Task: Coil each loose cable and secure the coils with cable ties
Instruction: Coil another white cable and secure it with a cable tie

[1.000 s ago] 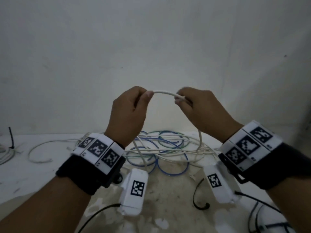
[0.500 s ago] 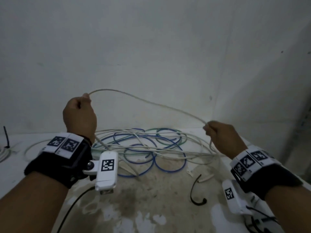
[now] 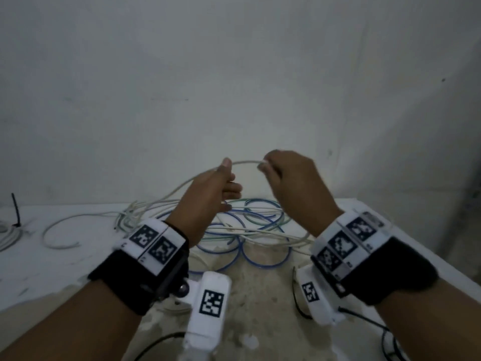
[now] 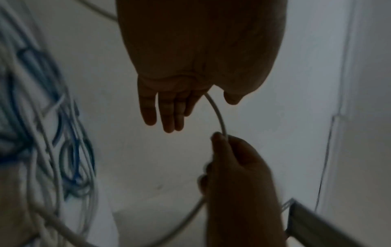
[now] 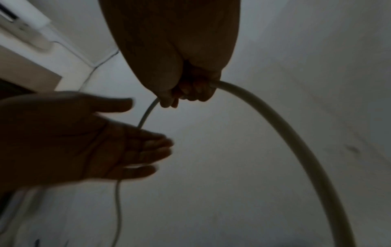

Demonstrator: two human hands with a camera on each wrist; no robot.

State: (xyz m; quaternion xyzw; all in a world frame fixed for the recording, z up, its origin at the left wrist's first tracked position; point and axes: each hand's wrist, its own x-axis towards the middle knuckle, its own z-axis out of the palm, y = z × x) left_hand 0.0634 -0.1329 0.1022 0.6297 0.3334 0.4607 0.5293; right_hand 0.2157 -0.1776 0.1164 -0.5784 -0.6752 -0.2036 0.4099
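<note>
A white cable [image 3: 246,161] arches between my two raised hands above the table [image 3: 65,261]. My right hand [image 3: 268,169] grips it with curled fingers, seen also in the right wrist view, where the right hand [image 5: 190,90] holds the cable [image 5: 264,107]. My left hand [image 3: 232,175] has straight fingers, and the cable lies in the crook between thumb and forefinger. In the left wrist view the left hand [image 4: 196,107] is flat beside the cable [image 4: 217,113]. From the left hand the cable drops to a pile of white, blue and green cables [image 3: 250,225].
A wall stands just behind the table, with a corner at the right. A loose white cable end [image 3: 59,235] curls at the left. A black tie [image 3: 15,212] stands up from a white bundle [image 3: 7,235] at the left edge. A black curved strip [image 3: 296,300] lies by my right wrist.
My hands, stretched wide apart half a second ago, have come back together above the pile. The left hand has gone from a closed grip to straight fingers.
</note>
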